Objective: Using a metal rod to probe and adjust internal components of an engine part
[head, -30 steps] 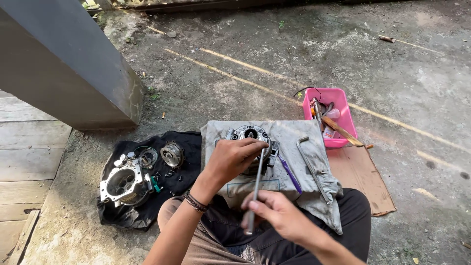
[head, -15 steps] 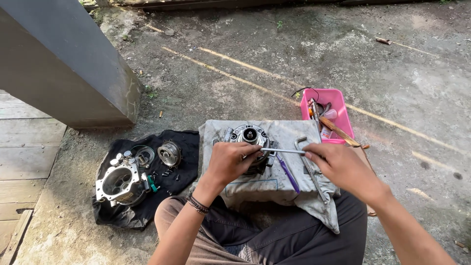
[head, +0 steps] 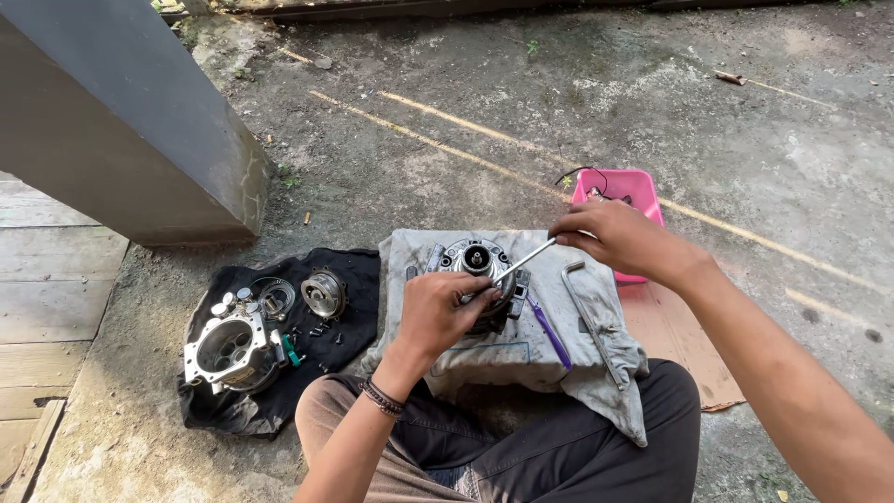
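The left hand (head: 445, 312) clamps around a round metal engine part (head: 477, 272) near the far edge of a grey cloth (head: 521, 349). The right hand (head: 615, 237) grips a slim metal rod (head: 524, 260) whose tip meets that part. A purple tool (head: 549, 333) lies just beside it.

The bare concrete floor (head: 521, 121) carries everything. A black cloth (head: 349, 270) lies on it at the left, with a metal housing (head: 228, 349) and small round parts (head: 321, 293) on top. A flat sheet of cardboard (head: 675, 345) lies at the right, with a pink plastic tray (head: 619, 186) just beyond it.
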